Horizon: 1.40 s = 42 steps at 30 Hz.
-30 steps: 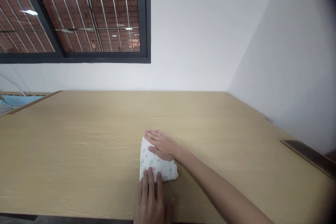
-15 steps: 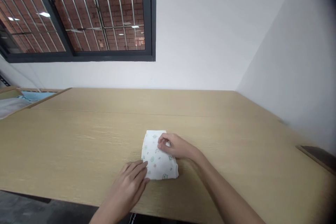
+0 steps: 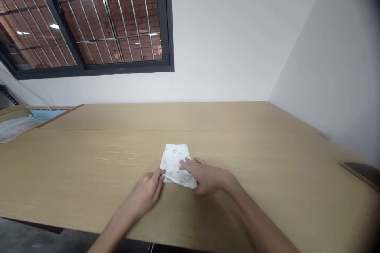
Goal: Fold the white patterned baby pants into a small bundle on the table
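Observation:
A small folded white cloth with tiny coloured prints lies on the light wooden table, near its front edge. My left hand reaches in from the lower left. Its curled fingertips pinch the cloth's near left corner. My right hand comes from the lower right and rests palm down over the cloth's near right part, with bent fingers gripping it. The near right edge of the cloth is hidden under that hand.
The table runs back to a white wall and meets a second white wall on the right. A dark slot sits at the table's right edge. A tray with pale cloth lies at the far left. A barred window is above.
My left hand has slid forward from the table's front edge to the cloth's near left corner. My right hand has moved from the cloth's middle to its near right part. The visible cloth looks shorter.

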{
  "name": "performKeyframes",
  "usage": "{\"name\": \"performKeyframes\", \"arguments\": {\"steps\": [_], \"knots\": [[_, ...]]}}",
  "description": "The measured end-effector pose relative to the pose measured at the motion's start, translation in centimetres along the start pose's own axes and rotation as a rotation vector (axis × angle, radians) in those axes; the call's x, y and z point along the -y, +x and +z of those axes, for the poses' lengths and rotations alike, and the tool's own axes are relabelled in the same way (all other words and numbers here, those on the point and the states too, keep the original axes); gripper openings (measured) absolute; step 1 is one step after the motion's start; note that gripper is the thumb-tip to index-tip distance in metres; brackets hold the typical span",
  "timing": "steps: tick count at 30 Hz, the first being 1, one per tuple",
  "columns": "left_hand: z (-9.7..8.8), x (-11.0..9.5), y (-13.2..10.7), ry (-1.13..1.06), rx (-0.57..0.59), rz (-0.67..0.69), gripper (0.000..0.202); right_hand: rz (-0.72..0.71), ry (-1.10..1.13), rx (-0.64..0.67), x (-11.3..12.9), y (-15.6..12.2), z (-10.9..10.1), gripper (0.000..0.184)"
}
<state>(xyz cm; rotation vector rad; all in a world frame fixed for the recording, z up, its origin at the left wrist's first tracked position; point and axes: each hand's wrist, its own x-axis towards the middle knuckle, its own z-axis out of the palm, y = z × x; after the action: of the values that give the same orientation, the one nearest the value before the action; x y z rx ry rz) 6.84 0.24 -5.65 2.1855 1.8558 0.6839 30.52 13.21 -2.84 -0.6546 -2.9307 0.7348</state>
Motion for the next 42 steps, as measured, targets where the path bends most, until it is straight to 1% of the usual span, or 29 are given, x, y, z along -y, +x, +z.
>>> {"name": "performKeyframes", "arguments": {"steps": [2,3,5,6,8,10,13,16,18,20,22,24,27,28,30,32,33,35,37,42], "knots": [[-1.9,-0.2,1.2,-0.128,0.059,-0.077,0.037,0.057,0.070,-0.019,0.3,0.0,-0.7,0.062],[-2.7,-0.1,1.8,-0.180,0.074,-0.095,0.039,0.083,0.118,-0.040,0.4,0.0,-1.2,0.052],[-3.8,0.3,3.0,-0.280,0.107,-0.101,0.042,0.102,0.218,-0.126,0.4,0.1,-1.9,0.034],[-4.1,0.7,3.6,-0.339,0.139,-0.099,0.041,0.099,0.260,-0.191,0.3,0.2,-2.1,0.029],[-4.0,1.5,4.6,-0.458,0.197,-0.101,0.043,0.111,0.317,-0.327,-0.2,0.6,-2.1,0.030],[-3.3,2.3,5.6,-0.510,0.193,-0.116,0.049,0.167,0.335,-0.424,-0.8,1.3,-1.5,0.035],[-2.1,3.3,7.4,-0.456,0.094,-0.136,0.046,0.273,0.338,-0.571,-1.7,2.6,-0.2,0.033],[-1.7,3.8,9.4,-0.373,0.059,-0.128,0.046,0.374,0.308,-0.706,-2.4,3.9,1.0,0.030],[-1.9,3.9,10.6,-0.301,0.061,-0.124,0.046,0.435,0.248,-0.745,-2.9,4.6,1.8,0.032],[-2.0,3.8,11.4,-0.213,0.063,-0.129,0.042,0.472,0.205,-0.762,-3.5,4.9,2.3,0.032],[-1.7,3.4,11.7,-0.113,0.045,-0.136,0.035,0.479,0.179,-0.792,-3.9,5.0,2.6,0.030],[-1.0,2.6,11.6,-0.013,-0.022,-0.129,0.033,0.462,0.109,-0.854,-3.9,5.0,2.6,0.029],[0.9,1.1,10.7,0.087,-0.139,-0.060,0.047,0.358,-0.059,-0.945,-2.6,4.8,2.3,0.032],[1.6,0.6,10.4,0.112,-0.159,-0.013,0.052,0.305,-0.097,-0.950,-1.9,4.8,2.2,0.035],[3.2,0.0,9.9,0.169,-0.158,0.107,0.058,0.189,-0.136,-0.895,-0.5,4.8,2.0,0.041],[4.6,-0.3,9.6,0.237,-0.131,0.203,0.062,0.101,-0.164,-0.782,0.6,5.0,2.3,0.046],[5.2,-0.3,9.5,0.267,-0.114,0.224,0.064,0.078,-0.181,-0.717,0.9,5.1,2.5,0.049],[6.0,-0.2,9.5,0.310,-0.079,0.216,0.068,0.078,-0.219,-0.601,1.0,5.3,3.2,0.053],[6.3,-0.2,9.5,0.338,-0.054,0.184,0.071,0.108,-0.253,-0.531,0.6,5.5,3.8,0.056],[5.8,-0.4,9.0,0.367,-0.003,0.118,0.081,0.164,-0.287,-0.495,-0.3,5.5,4.2,0.060]]}}
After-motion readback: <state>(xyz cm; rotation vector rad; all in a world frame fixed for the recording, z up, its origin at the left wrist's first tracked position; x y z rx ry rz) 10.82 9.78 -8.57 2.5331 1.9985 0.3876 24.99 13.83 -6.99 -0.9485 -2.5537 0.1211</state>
